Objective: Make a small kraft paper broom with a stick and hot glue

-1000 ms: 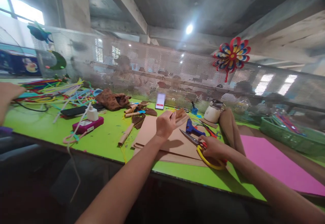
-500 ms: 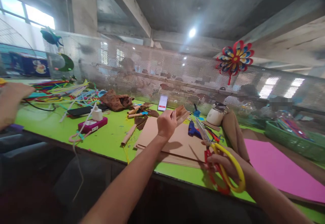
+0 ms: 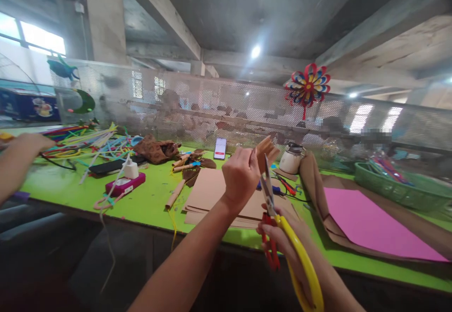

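My left hand (image 3: 242, 173) is closed around a folded piece of brown paper (image 3: 267, 149), raised above the table. In my right hand (image 3: 282, 232) is a pair of scissors (image 3: 270, 198) with one yellow and one red handle. The blades point up, their tips at the lower edge of the folded paper; whether they touch it I cannot tell. Beneath my hands lies a stack of brown cardboard sheets (image 3: 205, 189). A blue glue gun (image 3: 273, 188) rests behind the scissors, partly hidden by them.
Another person's hand (image 3: 33, 144) reaches in at the far left, near colourful pipe cleaners (image 3: 95, 140). A purple power strip (image 3: 125, 184), rolled paper tubes (image 3: 175, 194) and a propped phone (image 3: 220, 148) stand on the green table. Rightward are a white kettle (image 3: 290, 159), pink paper (image 3: 374, 222) and a green basket (image 3: 402, 187).
The scissors have swung upright and moved left, bringing their tips up to the folded paper. My left hand has risen slightly and shifted right with the paper. The view has turned a little.
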### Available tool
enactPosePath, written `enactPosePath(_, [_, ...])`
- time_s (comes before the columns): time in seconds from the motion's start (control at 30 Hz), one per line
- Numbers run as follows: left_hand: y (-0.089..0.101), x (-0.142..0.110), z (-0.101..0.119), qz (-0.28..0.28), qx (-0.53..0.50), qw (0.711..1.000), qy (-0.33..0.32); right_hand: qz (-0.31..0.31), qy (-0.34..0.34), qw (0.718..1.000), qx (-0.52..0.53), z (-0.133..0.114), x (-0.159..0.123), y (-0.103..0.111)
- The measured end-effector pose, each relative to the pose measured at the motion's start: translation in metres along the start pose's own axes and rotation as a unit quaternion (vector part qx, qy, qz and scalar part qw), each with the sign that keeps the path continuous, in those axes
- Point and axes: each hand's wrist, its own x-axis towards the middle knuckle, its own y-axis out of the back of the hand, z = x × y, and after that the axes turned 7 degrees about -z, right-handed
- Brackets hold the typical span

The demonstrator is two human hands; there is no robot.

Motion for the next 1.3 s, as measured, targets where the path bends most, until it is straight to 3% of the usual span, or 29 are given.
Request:
enactPosePath(0.13, [0.003, -0.006, 0.013, -0.004, -0.028, 1.000, 0.001, 0.021, 0.006, 0.999, -0.036, 0.006, 0.004, -0.009])
enactPosePath(0.3, [0.007, -0.008, 0.017, -0.001, -0.068, 0.998, 0.008, 0.057, 0.005, 0.998, 0.009, 0.018, 0.004, -0.014])
enactPosePath(0.67, [0.022, -0.008, 0.017, -0.027, -0.154, 0.985, 0.071, 0.059, -0.001, 0.997, 0.045, 0.022, 0.002, -0.015])
enactPosePath(1.0, [0.020, -0.008, 0.016, -0.053, -0.211, 0.966, 0.140, 0.039, 0.025, 0.999, -0.028, 0.023, -0.001, -0.008])
enactPosePath(1.3, [0.022, -0.010, 0.015, -0.052, -0.193, 0.973, 0.115, 0.077, 0.035, 0.996, 0.014, 0.021, -0.001, -0.017])
